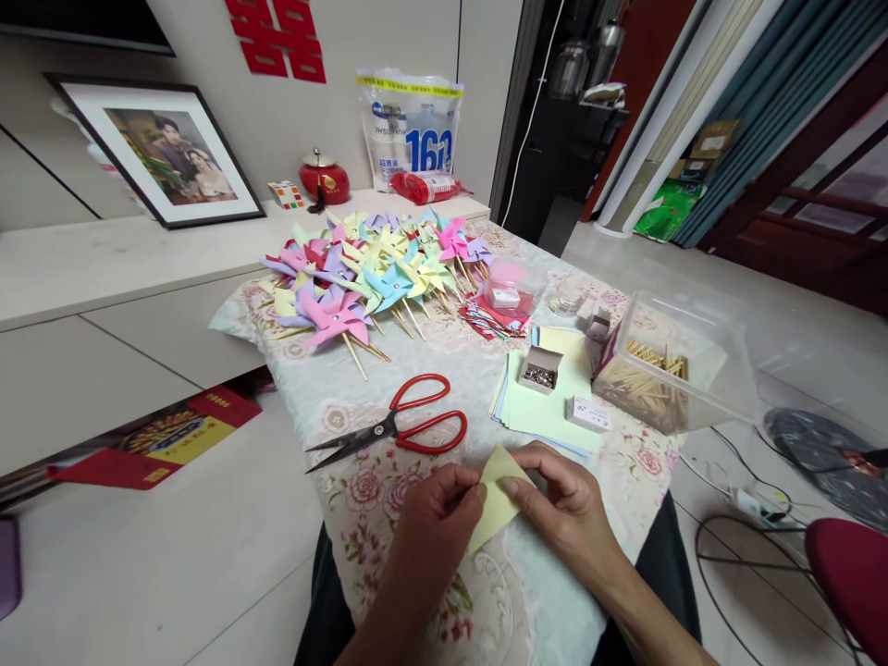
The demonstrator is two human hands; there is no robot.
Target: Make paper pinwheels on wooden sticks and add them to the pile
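Left hand (437,518): back upward, thumb and forefinger pinching the left edge of the yellow paper square (496,495).
Yellow paper square: pale, folded, one corner pointing up; held just above the floral tablecloth (347,435), near the table's front edge.
Right hand (565,504): fingers curled, pinching the paper's right edge.
Red-handled scissors (395,430): lying just beyond the hands.

You've got red scissors (399,427) lying open on the floral cloth (333,388); behind them a big heap of paper pinwheels (375,273); off right, a clear tub of wooden sticks (666,370), with a little open box of pins (539,370) just beside it.
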